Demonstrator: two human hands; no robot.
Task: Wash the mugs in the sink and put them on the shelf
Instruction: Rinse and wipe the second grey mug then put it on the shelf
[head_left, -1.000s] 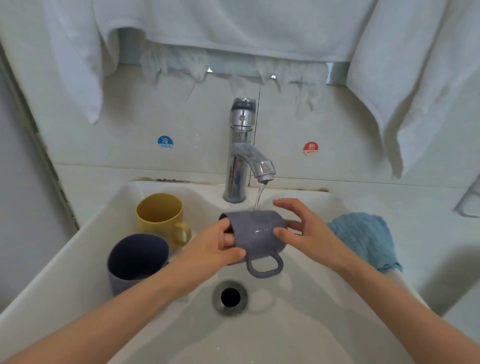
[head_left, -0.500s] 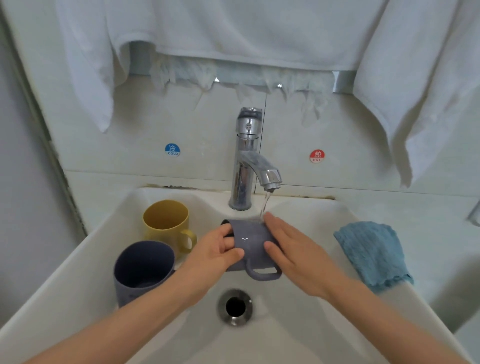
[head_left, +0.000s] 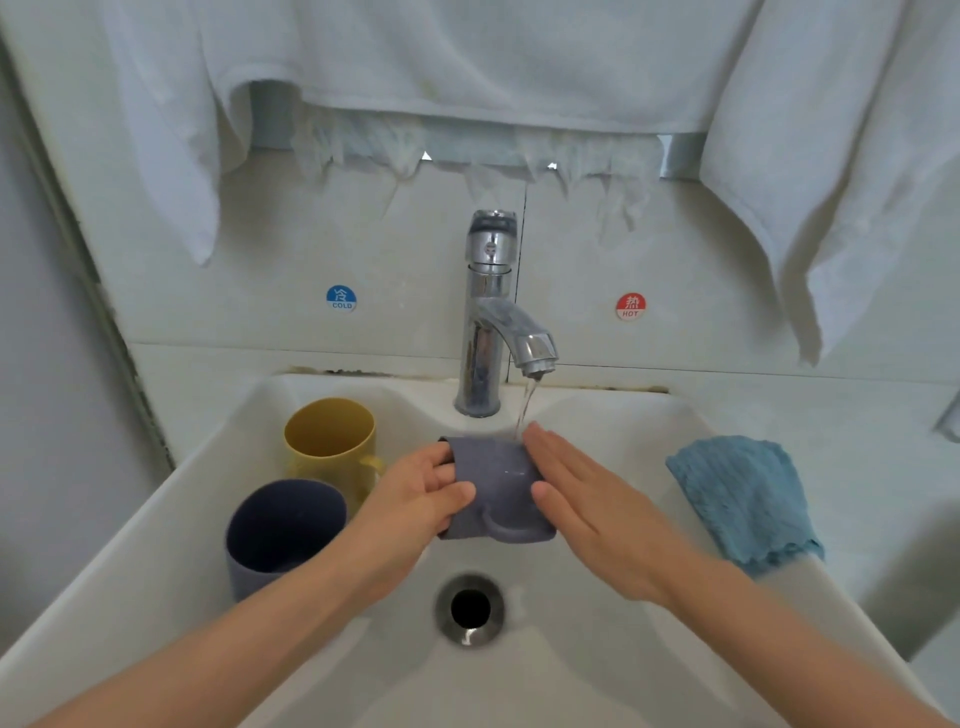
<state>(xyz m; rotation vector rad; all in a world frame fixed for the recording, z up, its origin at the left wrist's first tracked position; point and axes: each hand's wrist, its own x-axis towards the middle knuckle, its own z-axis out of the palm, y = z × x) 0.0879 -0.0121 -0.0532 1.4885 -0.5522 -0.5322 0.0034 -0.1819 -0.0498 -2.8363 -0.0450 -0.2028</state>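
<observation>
Three mugs are in your sink (head_left: 156, 519). Your left hand (head_left: 421, 499) grips the grey mug (head_left: 493, 478) sideways under the tap (head_left: 488, 312) so water runs over its wall. Your right hand (head_left: 587, 499) lies flat on it, fingers straight, likely to rub. The yellow mug (head_left: 330, 441) and navy mug (head_left: 283, 525) stand upright beside it, unheld.

We see a mirror-bright chrome tap (head_left: 487, 322) and shiny metal drain ring (head_left: 444, 609) in a smooth, glossy white ceramic sink (head_left: 597, 686). The grey-violet handled mug (head_left: 493, 480), the yellow mug (head_left: 332, 454) and the dark blue mug (head_left: 283, 525) look matt and smooth to us, likely plastic. The blue ribbed cloth (head_left: 748, 499) and white hanging towels (head_left: 467, 57) are coarse-textured fabric.
</observation>
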